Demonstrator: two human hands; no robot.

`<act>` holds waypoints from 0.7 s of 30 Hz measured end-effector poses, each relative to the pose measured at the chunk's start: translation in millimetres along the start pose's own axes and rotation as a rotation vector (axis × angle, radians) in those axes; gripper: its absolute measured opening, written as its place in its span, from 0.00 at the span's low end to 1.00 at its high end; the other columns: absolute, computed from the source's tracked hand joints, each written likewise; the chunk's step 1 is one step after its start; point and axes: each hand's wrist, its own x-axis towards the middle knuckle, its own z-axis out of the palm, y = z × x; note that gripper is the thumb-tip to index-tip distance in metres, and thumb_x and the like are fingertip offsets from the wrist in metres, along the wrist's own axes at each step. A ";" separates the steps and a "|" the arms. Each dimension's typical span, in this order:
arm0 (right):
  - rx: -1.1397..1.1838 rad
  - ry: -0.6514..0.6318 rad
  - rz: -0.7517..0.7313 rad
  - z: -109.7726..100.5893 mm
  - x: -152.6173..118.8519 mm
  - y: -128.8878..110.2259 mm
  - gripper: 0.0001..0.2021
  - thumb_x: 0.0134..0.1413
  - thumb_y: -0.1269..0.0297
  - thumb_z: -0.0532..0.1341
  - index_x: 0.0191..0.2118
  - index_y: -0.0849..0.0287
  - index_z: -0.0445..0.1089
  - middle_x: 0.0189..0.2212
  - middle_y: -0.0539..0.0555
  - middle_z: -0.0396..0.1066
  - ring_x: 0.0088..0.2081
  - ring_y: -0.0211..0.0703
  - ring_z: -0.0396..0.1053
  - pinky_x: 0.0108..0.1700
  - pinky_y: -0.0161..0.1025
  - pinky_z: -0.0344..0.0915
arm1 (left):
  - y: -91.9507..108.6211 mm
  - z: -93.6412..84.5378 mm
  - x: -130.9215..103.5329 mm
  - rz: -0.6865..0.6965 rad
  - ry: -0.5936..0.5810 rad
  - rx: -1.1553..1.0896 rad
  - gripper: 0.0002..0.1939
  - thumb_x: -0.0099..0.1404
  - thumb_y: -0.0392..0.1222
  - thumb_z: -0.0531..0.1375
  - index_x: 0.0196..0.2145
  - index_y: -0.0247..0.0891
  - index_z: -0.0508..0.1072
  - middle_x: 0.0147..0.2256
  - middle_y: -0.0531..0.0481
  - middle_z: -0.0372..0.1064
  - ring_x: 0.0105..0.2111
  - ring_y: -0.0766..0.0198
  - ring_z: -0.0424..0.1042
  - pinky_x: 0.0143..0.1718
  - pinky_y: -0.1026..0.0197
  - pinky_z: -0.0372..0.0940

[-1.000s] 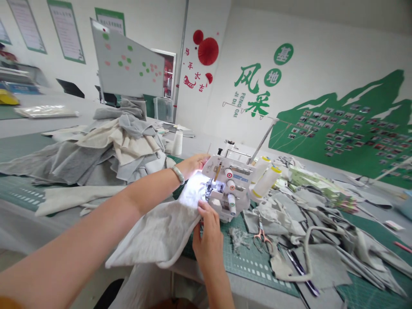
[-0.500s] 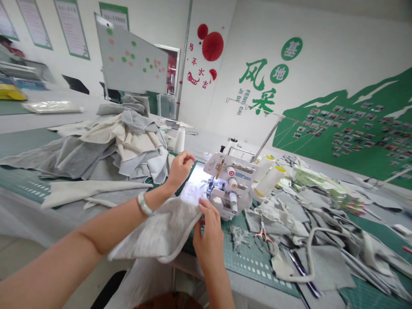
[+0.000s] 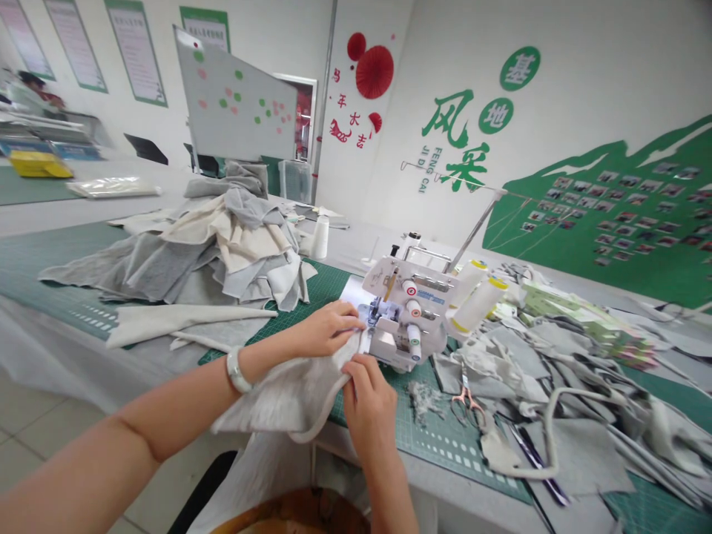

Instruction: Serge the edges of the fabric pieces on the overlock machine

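A grey fabric piece (image 3: 294, 389) hangs off the table's front edge, its upper end at the needle area of a white overlock sewing machine (image 3: 409, 297). My left hand (image 3: 328, 328), with a pale bangle on the wrist, is closed on the fabric just left of the presser foot, its fingertips bent down. Right beside it, nearer to me, my right hand (image 3: 368, 393) pinches the fabric's edge between thumb and fingers. The machine's lamp lights its white bed.
Grey and cream fabric pieces (image 3: 222, 237) are heaped at the left. Right of the machine are thread cones (image 3: 481, 304), scissors (image 3: 466, 400), lint (image 3: 426, 400) and fabric scraps (image 3: 578, 452) on a green cutting mat (image 3: 445, 445). A person (image 3: 30, 95) is at the far left.
My left hand has come down from its raised place onto the fabric near the presser foot. My right hand still holds the edge. The view has shifted slightly left.
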 end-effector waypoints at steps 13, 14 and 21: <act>0.010 -0.051 -0.048 1.3 -2.3 -12.5 0.15 0.48 0.82 0.51 0.28 0.58 0.71 0.26 0.50 0.67 0.24 0.35 0.62 0.26 0.32 0.51 | -1.3 -9.8 -5.0 0.088 -0.126 0.168 0.23 0.65 0.34 0.51 0.54 0.46 0.72 0.50 0.43 0.64 0.45 0.56 0.64 0.50 0.53 0.59; 0.009 -0.041 -0.045 -0.6 -2.9 -11.8 0.16 0.48 0.82 0.51 0.28 0.58 0.72 0.25 0.50 0.66 0.24 0.35 0.61 0.26 0.32 0.51 | -0.8 -9.5 -5.6 0.101 -0.131 0.176 0.23 0.65 0.34 0.51 0.54 0.45 0.71 0.53 0.43 0.64 0.46 0.56 0.64 0.51 0.52 0.58; 0.053 -0.096 -0.061 -0.9 -1.7 -13.5 0.16 0.51 0.80 0.54 0.37 0.56 0.75 0.30 0.52 0.71 0.28 0.37 0.66 0.31 0.32 0.58 | -2.9 -7.0 -6.0 0.178 -0.177 0.196 0.24 0.65 0.32 0.50 0.58 0.43 0.66 0.56 0.47 0.65 0.49 0.55 0.62 0.53 0.52 0.54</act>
